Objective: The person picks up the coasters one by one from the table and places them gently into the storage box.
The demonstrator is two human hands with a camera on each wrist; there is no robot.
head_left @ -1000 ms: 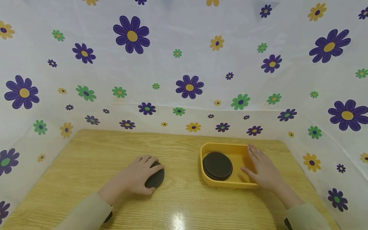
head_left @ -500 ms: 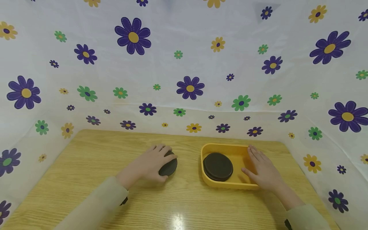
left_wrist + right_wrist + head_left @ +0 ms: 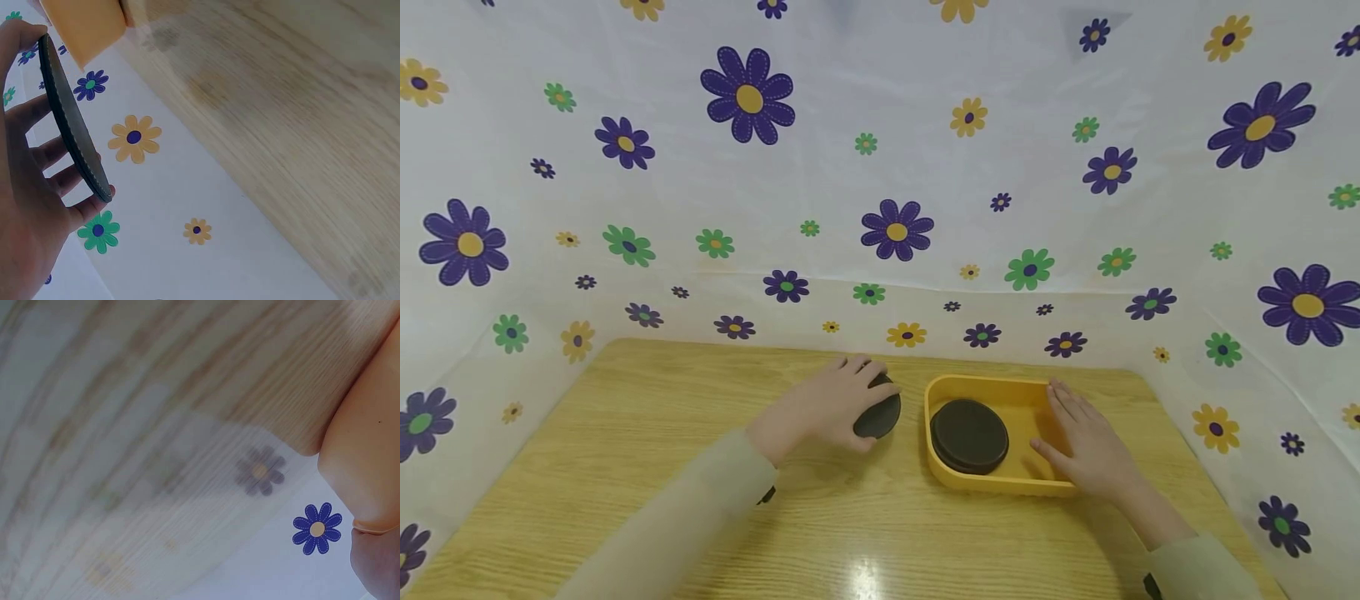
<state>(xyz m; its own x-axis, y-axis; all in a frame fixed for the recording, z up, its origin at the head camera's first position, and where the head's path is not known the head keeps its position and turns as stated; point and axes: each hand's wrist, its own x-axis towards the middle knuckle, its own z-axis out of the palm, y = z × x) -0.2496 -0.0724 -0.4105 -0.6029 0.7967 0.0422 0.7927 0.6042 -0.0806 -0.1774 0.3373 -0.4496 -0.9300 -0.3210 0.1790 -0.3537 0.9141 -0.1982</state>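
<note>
My left hand (image 3: 835, 404) grips a round black coaster (image 3: 880, 410) above the table, a short way left of a yellow rectangular tray (image 3: 992, 483). In the left wrist view the coaster (image 3: 72, 119) is edge-on and tilted, its rim stitched, with the thumb at one end and spread fingers behind. More round black coasters (image 3: 970, 435) lie stacked at the tray's left end; how many cannot be told. My right hand (image 3: 1093, 442) rests on the tray's right wall, fingers straight along it and thumb pointing inward. Only a bit of this hand (image 3: 378, 562) shows in the right wrist view.
A light wooden table (image 3: 820, 517) bears the tray. White sheeting (image 3: 820, 183) with printed flowers stands behind the table and along both sides. The tray's back wall is close to the rear sheet.
My left hand has carried the coaster rightward and toward the back of the table, closer to the tray. My right hand, the tray and the stacked coasters have stayed in place.
</note>
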